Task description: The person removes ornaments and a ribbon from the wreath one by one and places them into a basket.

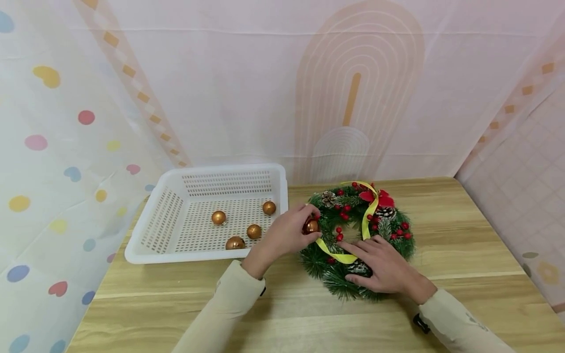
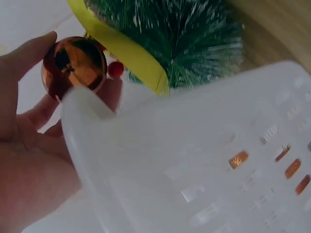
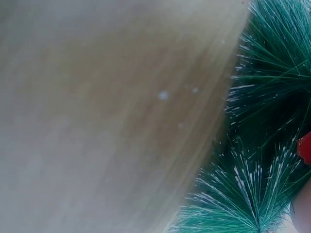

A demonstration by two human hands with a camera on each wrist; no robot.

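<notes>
A green wreath with red berries, pinecones and a red bow lies flat on the wooden table. Around its inner ring runs a yellow ribbon. My left hand holds a shiny copper ball ornament at the wreath's left side. In the left wrist view, thumb and fingers are around that ball, next to the ribbon and a red berry. My right hand rests on the wreath's lower right part, fingers extended toward the centre near the ribbon. The right wrist view shows mostly wreath needles and blurred table.
A white perforated plastic basket stands left of the wreath. Several copper balls lie inside it. Its near right corner is close to my left forearm. A patterned cloth hangs behind the table.
</notes>
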